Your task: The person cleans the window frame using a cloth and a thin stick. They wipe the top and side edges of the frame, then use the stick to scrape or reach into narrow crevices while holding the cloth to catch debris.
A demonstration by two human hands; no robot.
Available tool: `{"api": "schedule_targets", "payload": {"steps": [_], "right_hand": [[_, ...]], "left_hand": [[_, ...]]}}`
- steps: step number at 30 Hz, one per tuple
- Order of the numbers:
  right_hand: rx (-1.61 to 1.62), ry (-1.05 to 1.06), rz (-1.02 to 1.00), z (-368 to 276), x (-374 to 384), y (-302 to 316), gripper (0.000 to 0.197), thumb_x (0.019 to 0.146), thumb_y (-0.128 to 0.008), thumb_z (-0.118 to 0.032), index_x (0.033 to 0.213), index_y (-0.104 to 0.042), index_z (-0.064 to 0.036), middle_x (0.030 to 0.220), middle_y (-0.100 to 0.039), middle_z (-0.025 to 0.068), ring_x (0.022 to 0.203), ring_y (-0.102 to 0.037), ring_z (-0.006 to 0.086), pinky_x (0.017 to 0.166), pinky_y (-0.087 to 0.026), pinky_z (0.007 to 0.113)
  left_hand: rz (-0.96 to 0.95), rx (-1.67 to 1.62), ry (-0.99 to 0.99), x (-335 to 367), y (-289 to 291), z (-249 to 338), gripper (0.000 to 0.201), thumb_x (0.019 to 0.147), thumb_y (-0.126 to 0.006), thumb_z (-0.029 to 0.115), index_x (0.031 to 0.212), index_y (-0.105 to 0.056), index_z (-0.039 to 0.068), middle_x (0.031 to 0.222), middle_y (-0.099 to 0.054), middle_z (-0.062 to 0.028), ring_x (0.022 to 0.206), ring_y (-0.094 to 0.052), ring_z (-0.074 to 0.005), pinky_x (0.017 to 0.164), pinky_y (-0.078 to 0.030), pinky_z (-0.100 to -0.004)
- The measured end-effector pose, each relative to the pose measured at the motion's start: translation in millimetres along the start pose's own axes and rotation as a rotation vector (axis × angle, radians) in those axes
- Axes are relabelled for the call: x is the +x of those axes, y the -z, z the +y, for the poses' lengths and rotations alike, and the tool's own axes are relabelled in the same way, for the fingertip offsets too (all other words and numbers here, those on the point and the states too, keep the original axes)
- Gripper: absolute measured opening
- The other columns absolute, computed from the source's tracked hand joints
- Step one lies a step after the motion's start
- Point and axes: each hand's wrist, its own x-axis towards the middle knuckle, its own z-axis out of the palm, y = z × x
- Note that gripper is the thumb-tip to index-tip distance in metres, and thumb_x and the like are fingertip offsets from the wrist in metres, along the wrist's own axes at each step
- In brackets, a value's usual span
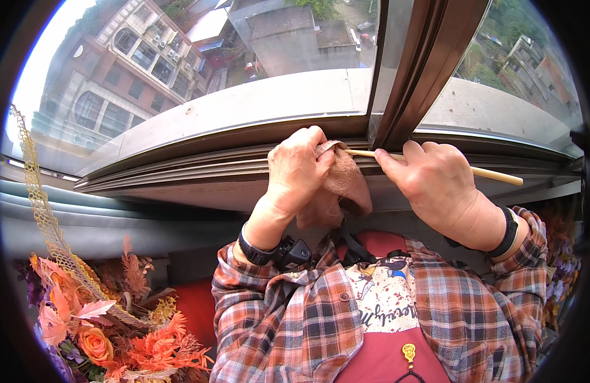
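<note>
My left hand (296, 169) is closed, pinching a brown-pink cloth (347, 177) over the window track (225, 165). The cloth bunches round the thin tip of a light wooden chopstick (497, 175) and hangs down below my fingers. My right hand (437, 184) grips the chopstick along its middle, its thumb pointing toward the cloth. The thick end sticks out to the right of that hand. Hidden behind the cloth and my left fingers is the chopstick's very tip, so I cannot tell whether it touches the track.
A brown window frame post (426, 70) rises just beyond my hands, between glass panes. Orange artificial flowers (94, 341) and a yellow lace strip (43, 198) are at the left. Grey-blue fabric (116, 220) lies below the sill. More flowers (557, 287) stand at the right.
</note>
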Motion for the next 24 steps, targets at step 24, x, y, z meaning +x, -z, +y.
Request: {"api": "schedule_targets", "payload": {"steps": [24], "right_hand": [[0.314, 0.06, 0.238, -136, 164, -42, 0.014, 0.076, -0.063, -0.019, 0.074, -0.069, -0.0059, 0.072, -0.064, 0.0075, 0.069, -0.065, 0.0213, 0.056, -0.051, 0.034]], "left_hand": [[0.857, -0.198, 0.408, -75, 71, -139, 0.014, 0.081, -0.064, -0.005, 0.093, -0.058, 0.0, 0.08, -0.059, -0.0001, 0.068, -0.052, -0.0056, 0.065, -0.047, -0.0217]]}}
